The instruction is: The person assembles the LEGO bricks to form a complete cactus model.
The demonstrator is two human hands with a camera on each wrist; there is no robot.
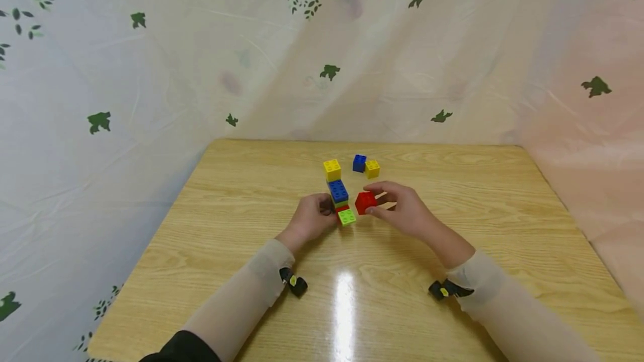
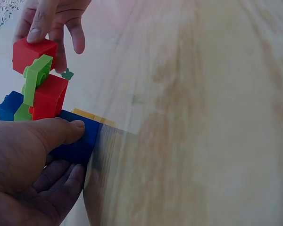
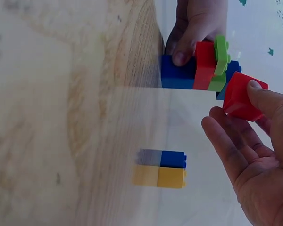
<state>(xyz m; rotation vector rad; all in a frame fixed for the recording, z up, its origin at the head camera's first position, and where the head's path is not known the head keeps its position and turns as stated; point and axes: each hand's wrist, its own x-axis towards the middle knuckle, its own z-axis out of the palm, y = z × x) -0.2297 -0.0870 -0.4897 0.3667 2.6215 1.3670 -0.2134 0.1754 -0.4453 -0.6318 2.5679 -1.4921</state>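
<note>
My left hand (image 1: 313,218) grips a blue brick (image 2: 78,141) at the bottom of a stepped stack, its thumb on the side. Above that brick come a red brick (image 3: 205,66) and light green pieces, one of them a thin green brick (image 1: 347,217) jutting toward me. Another blue brick (image 1: 338,190) tops the stack. A yellow brick (image 1: 332,169) shows at its far end; whether it is joined I cannot tell. Just right of the stack, my right hand (image 1: 405,208) pinches a loose red brick (image 3: 245,96) between thumb and fingers, close to the thin green brick.
Behind the hands, a small blue brick (image 1: 359,163) and a yellow brick (image 1: 372,169) stand side by side on the wooden table (image 1: 226,295). A pale curtain (image 1: 282,82) with leaf patterns surrounds the table's back and sides.
</note>
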